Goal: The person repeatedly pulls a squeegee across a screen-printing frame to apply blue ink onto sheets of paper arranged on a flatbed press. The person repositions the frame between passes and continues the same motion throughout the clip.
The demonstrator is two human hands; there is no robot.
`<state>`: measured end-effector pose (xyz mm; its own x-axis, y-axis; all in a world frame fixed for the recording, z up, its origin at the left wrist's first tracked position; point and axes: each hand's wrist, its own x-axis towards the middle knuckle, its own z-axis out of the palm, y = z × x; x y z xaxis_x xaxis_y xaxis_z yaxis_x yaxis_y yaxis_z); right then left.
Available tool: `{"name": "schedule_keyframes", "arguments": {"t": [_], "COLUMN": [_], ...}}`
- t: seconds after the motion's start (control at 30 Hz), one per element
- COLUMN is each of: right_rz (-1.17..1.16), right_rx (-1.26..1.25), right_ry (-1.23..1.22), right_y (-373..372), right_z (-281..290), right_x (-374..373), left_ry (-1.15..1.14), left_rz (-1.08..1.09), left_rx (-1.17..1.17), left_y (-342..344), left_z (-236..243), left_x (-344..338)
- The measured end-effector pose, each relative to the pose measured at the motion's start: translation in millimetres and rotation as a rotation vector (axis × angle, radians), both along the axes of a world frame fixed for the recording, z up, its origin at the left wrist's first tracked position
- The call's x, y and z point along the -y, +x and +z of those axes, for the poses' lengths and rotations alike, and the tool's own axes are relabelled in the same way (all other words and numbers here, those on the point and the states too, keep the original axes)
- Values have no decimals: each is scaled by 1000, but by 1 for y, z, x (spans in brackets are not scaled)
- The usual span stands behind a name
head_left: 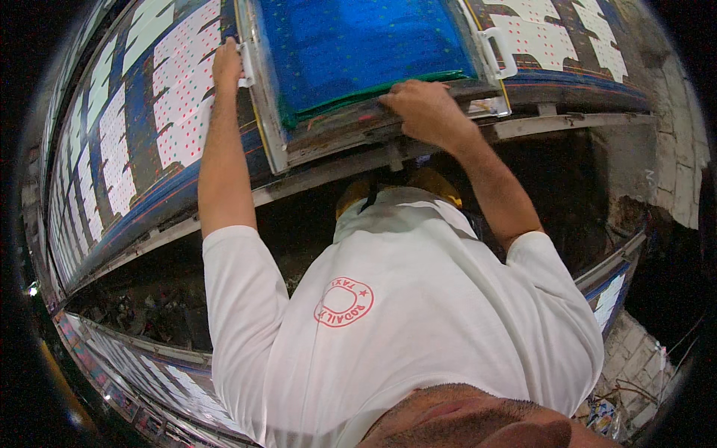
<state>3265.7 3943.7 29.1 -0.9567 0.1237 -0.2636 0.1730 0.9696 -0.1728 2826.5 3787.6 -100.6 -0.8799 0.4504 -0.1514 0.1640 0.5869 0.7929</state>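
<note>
A printing screen (pixel 366 45) with blue mesh lies in front of me, framed by pale side bars. Green ink (pixel 373 95) runs in a band along the near part of the mesh. My left hand (pixel 228 66) is closed round the white handle (pixel 246 65) on the screen's left side. Over the near right part of the screen is my right hand (pixel 427 112), its fingers curled down at the ink's edge by the frame's near end. What those fingers hold, if anything, is hidden. A second white handle (pixel 502 54) on the right side is untouched.
Dotted white cut pieces (pixel 187 82) lie in rows on the long dark printing table (pixel 142 142) to the left; more pale pieces (pixel 534 33) lie right of the screen. A metal rail (pixel 575 125) runs along the table's near edge. Another table (pixel 149 366) stands behind me.
</note>
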Motion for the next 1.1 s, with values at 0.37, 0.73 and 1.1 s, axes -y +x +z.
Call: {"name": "schedule_keyframes", "arguments": {"t": [0.37, 0.73, 1.1], "right_rz": [248, -640, -1080], "right_rx": [-242, -691, -754], "right_ry": [-213, -232, -1352], "right_y": [69, 136, 106], "right_z": [-19, -42, -86], "right_x": [-19, -205, -225], "left_ry": [66, 64, 285], "left_rz": [123, 139, 76], "left_rx": [28, 85, 236], "left_y": [13, 8, 23], "left_z": [9, 8, 22], "left_x": [5, 10, 10]}}
